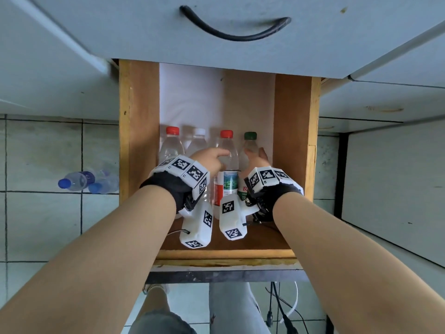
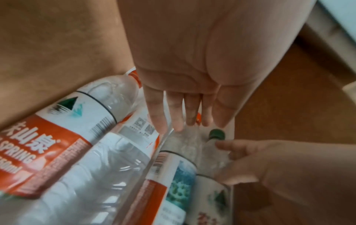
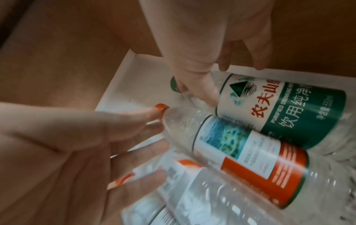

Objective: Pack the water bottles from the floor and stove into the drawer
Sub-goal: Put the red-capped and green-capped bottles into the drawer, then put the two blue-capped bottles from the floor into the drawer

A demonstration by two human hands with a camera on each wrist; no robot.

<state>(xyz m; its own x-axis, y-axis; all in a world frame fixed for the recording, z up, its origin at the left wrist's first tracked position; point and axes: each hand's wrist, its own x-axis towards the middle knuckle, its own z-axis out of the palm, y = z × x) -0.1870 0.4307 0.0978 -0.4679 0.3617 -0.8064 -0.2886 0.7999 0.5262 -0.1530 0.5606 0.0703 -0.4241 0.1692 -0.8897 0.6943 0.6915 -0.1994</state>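
Inside drawer: four water bottles lying side by side.

Drawer open from above. Four bottles lie side by side across near half — no gap between them. Far half bare, white liner showing: free room there. Drawer front with handle closes off far end. Both hands crowd bottle shoulders. Near strip behind bottle bases free. Two bottles on floor left, open access.

Four capped bottles side by side in drawer
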